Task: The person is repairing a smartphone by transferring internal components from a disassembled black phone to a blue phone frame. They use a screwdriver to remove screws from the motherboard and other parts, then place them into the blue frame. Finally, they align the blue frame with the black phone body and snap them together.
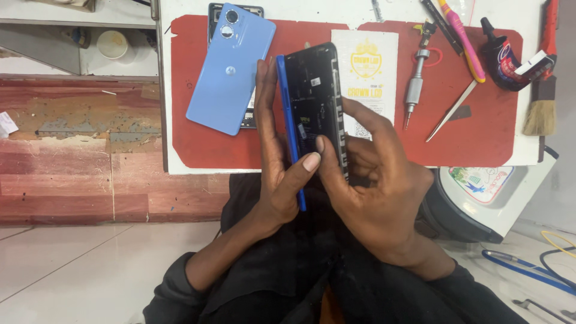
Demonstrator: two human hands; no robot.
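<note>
Far left: worn wooden boards (84,162) and pale floor tiles, nothing in use there. On the desk (165,90) lay a red work mat (198,150), w/ a light blue phone back cover (231,69) resting tilted on top of another dark device, mostly hidden under it.

Center: the left hand (279,174) was clamped on the opened phone (312,102), fingers behind its blue edge, thumb pressed across the front near the lower part. The phone was held up on its side above the mat's near edge, back off, dark internals and a row of small parts along its right side exposed. The right hand (372,192) gripped it from the right, fingers curled round that side, thumb tip near the left thumb. Both hands shut on the same phone, so close together, no tool in either.

Judged from this: the back looked already removed; inner work seemed in progress, nothing visibly taken out yet, can't tell about screws.

Right: white printed card (366,72), silver screwdriver (414,90), tweezers (451,111), pink-yellow tool (462,39), dark glue tube (504,60), brush (541,102), all untouched.
</note>
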